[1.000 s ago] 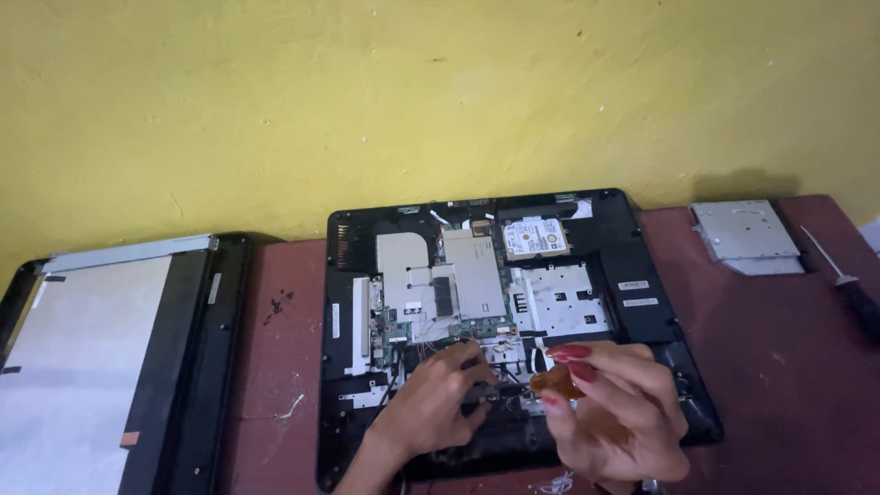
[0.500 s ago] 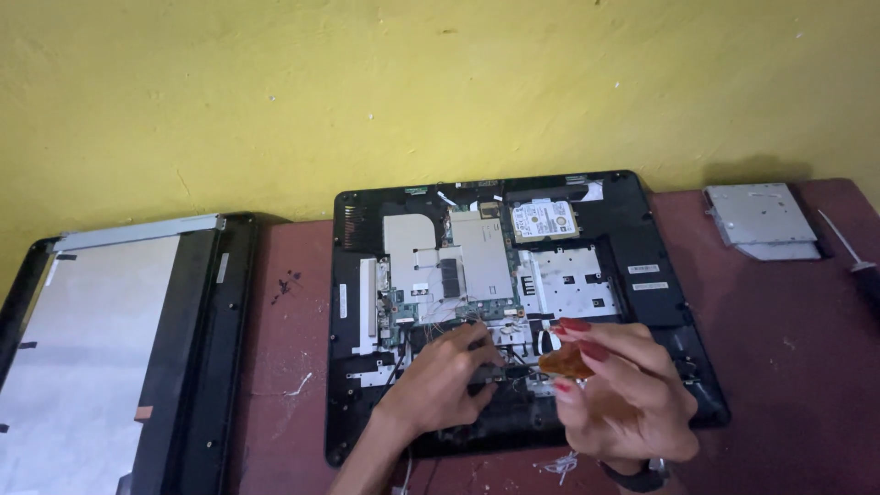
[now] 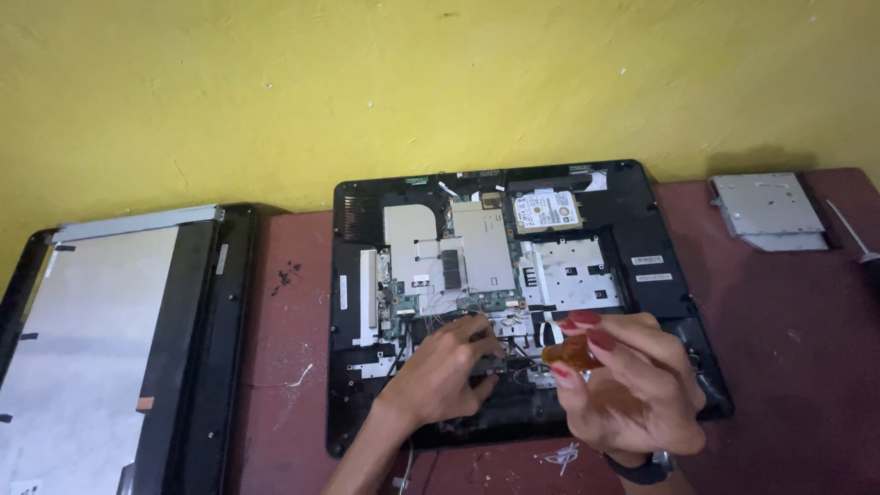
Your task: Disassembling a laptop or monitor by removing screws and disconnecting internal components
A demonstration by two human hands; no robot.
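Observation:
An opened black computer chassis (image 3: pixel 642 229) lies flat on the dark red table (image 3: pixel 797 367), its circuit board (image 3: pixel 458 275), metal shields and a silver hard drive (image 3: pixel 547 211) exposed. My left hand (image 3: pixel 440 371) rests inside the lower part of the chassis, fingertips pinched on a small part or wires near the board's lower edge. My right hand (image 3: pixel 628 390) hovers just to its right and holds the translucent amber handle of a screwdriver (image 3: pixel 570 351); the shaft is hidden.
A detached screen panel in a black frame (image 3: pixel 110 348) lies at the left. Several small dark screws (image 3: pixel 286 273) sit between it and the chassis. A silver optical drive (image 3: pixel 768 209) and another tool (image 3: pixel 852 240) lie at the right, against the yellow wall.
The view has shifted slightly; the chassis sits a bit further left in frame. Both hands stay at the same spot in the lower chassis, the right still gripping the amber handle.

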